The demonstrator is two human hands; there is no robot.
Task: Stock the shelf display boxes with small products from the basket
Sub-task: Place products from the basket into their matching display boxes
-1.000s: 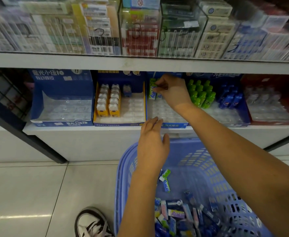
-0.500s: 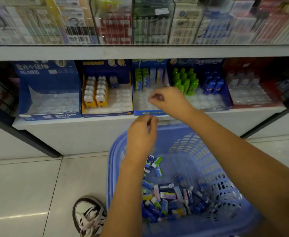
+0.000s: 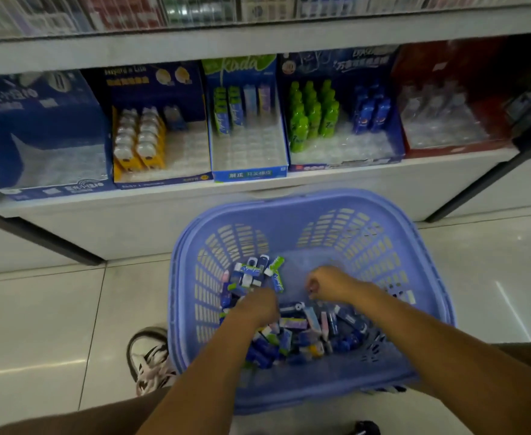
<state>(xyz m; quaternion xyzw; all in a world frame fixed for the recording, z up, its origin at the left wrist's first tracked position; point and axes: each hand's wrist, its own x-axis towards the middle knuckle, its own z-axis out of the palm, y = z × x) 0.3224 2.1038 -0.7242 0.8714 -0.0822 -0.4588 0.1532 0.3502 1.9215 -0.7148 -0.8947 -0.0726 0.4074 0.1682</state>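
Head cam, angled down past the shelf (image 3: 163, 199) into the lilac basket (image 3: 305, 200) on the floor (image 3: 38, 309), right in front of the display boxes. Both hands down inside it.

Left hand (image 3: 254, 304) knuckles-up on the pile of small products (image 3: 308, 331), with the fingers buried among the boxes, so can't tell if spread or gripping anything. Right hand (image 3: 330, 282) just to the right of it, near the bare patch of basket bottom, fingers (image 3: 314, 285) curled in toward the palm. Too blurry to say whether pinching something or nothing.

Pile-wise: mostly little oblong boxes lying flat, long axes pointing every which way. Green-and-white box (image 3: 279, 281) just beyond the left hand, long axis running roughly near-to-far, slightly tilted. Pale lilac box (image 3: 292, 323) between the two wrists, lying crosswise, long axis left-to-right.

Up on the shelf, middle display box (image 3: 248, 175) with the same sort of boxes standing upright at the back, long axis vertical: green ones (image 3: 226, 111) on the left, pale ones (image 3: 257, 100) beside them on the right. Next door on the left, yellow-and-white items (image 3: 138, 139) in rows. On the right, green bottles (image 3: 311, 114) and blue bottles (image 3: 371, 111), all upright. Sneaker (image 3: 149, 356) touching the basket's left side.
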